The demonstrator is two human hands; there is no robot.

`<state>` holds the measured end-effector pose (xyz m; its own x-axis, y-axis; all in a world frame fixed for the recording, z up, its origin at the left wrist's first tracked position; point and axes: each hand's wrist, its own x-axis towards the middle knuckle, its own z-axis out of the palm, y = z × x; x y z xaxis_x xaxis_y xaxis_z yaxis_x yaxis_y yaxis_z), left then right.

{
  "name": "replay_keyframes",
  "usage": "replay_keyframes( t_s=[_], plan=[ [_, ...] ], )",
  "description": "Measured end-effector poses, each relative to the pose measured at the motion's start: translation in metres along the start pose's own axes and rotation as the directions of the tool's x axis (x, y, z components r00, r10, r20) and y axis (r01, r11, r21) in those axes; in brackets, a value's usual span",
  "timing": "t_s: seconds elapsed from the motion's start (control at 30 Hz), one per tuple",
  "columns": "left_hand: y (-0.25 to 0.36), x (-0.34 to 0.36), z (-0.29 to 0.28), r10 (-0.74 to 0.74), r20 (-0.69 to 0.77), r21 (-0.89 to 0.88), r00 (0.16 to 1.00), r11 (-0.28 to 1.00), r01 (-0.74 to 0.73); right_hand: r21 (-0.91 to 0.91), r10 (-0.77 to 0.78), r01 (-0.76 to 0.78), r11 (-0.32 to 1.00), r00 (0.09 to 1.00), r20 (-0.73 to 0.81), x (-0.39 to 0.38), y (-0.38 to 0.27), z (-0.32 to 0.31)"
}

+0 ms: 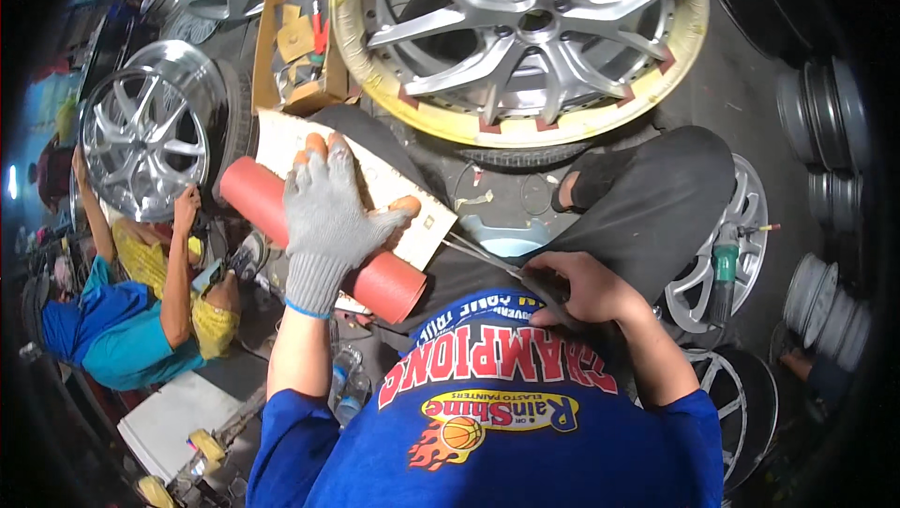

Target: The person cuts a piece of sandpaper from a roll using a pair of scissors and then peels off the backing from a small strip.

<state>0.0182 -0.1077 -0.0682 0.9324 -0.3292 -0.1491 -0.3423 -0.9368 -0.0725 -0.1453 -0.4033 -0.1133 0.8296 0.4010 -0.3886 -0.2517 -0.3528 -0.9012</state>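
Two hands: knit-gloved left hand [326, 213] pins red roll [281, 217]; right hand [586, 288] grips steel scissors [487, 260]

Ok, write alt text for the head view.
A gloved left hand presses a red roll and a pale sheet on the lap while the bare right hand works scissors. A silver wheel lies ahead.

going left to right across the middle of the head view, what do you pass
chrome wheel → red roll → gloved left hand → scissors → bare right hand → green-handled tool → stacked rims
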Motion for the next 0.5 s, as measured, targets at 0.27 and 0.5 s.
replay_keyframes(
  t_s=[0.27, 0.5],
  plan=[
    [0.003, 0.001, 0.001, -0.042, 0.034, 0.040, 0.999, 0.998, 0.040, 0.095, 0.026, -0.042, 0.995, 0.986, 0.166, 0.031, 0.013, 0.010],
    [0.010, 0.007, -0.007, -0.075, 0.037, 0.060, 0.997, 0.996, 0.072, 0.474, 0.218, -0.312, 0.824, 0.945, 0.243, 0.045, 0.014, 0.017]
  ],
)
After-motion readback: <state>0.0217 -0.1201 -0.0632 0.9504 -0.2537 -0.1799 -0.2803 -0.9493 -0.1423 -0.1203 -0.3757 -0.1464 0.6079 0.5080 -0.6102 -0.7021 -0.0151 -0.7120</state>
